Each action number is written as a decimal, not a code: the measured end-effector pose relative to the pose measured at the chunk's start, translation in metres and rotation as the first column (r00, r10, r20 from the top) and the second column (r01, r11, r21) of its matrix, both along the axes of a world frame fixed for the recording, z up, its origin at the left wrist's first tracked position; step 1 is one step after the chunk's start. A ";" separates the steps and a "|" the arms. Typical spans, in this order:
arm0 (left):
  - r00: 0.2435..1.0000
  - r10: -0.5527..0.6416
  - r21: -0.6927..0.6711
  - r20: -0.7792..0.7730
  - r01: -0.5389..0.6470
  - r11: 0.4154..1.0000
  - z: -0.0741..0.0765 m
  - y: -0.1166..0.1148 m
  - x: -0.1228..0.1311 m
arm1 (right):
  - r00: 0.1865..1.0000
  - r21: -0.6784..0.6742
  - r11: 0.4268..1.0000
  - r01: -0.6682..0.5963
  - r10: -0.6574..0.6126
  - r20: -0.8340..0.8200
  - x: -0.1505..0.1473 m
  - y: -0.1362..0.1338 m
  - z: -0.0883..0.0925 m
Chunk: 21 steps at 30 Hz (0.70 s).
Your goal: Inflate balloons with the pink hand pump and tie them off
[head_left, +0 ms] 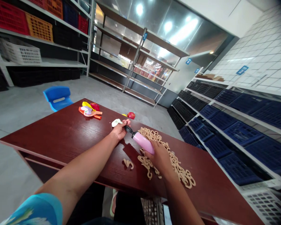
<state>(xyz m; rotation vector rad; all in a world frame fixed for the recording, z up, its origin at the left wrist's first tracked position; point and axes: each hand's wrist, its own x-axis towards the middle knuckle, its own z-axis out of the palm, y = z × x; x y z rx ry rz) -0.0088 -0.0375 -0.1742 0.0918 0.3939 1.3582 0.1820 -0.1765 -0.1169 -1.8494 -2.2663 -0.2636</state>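
My right hand (160, 154) is wrapped round the pink barrel of a balloon hand pump (142, 142), which lies slanted above the table with its black nozzle pointing away to the left. At the nozzle end, my left hand (119, 130) is closed with its fingers curled up. A limp white balloon (116, 122) sticks out past that hand, its neck hidden by the fingers. Under and beside the pump spreads a pile of tan, curly long balloons (182, 172). A small tan curled piece (128, 163) lies apart, nearer to me.
Flat balloons in yellow, red, orange and lilac (90, 110) lie at the table's far left corner. Beyond the dark red-brown table (61, 140) are a blue chair (58, 97) and a shiny red balloon (131, 115). Shelves with blue crates (236, 134) stand right.
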 end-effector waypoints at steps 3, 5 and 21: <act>1.000 0.012 -0.010 0.020 -0.011 1.000 0.002 0.003 -0.009 | 1.000 -0.102 0.995 0.014 -0.011 0.026 -0.004 0.016 0.005; 0.999 0.014 -0.018 0.046 -0.013 1.000 0.005 0.005 -0.017 | 0.998 -0.158 0.987 0.019 -0.010 0.062 -0.008 0.029 0.006; 0.980 0.139 0.100 -0.140 -0.126 0.987 0.016 0.013 -0.029 | 0.995 -0.061 0.995 -0.076 0.072 -0.063 -0.009 0.056 -0.022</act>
